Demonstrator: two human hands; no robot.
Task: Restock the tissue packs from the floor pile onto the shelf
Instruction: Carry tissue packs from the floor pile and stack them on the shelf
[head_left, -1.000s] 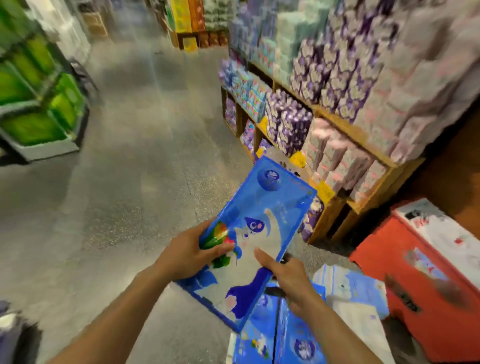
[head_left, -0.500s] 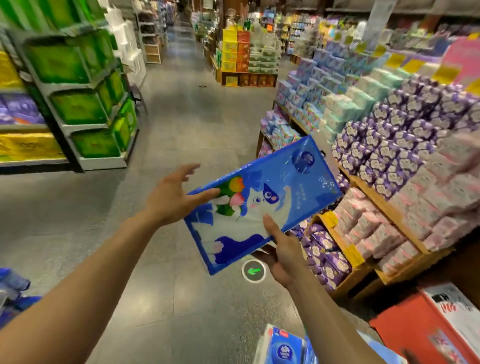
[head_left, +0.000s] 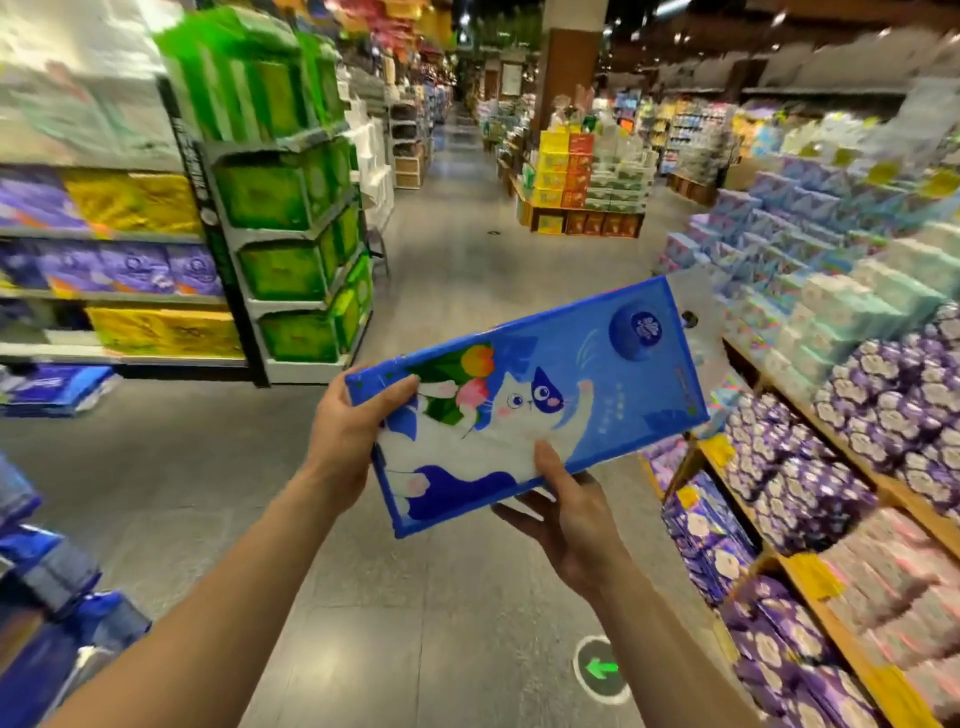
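Note:
I hold a flat blue tissue pack (head_left: 561, 395) with a white cat and tulips printed on it, raised at chest height over the aisle. My left hand (head_left: 353, 421) grips its near left end, fingers curled over the top edge. My right hand (head_left: 561, 509) supports the lower edge from beneath, thumb on the printed face. The wooden shelf (head_left: 852, 649) stands to the right, stocked with purple, pink, mint and light blue tissue packs. The floor pile is out of view.
A grey tiled aisle (head_left: 457, 270) runs ahead. A rack of green packs (head_left: 291, 223) and shelves of purple and yellow packs (head_left: 119, 249) line the left. Blue packs (head_left: 47, 597) sit low at the left. A green arrow sticker (head_left: 600, 667) marks the floor.
I have lifted the pack from low over the floor pile to chest height. My left hand came off it, then closed on its left end. The view rose from the floor.

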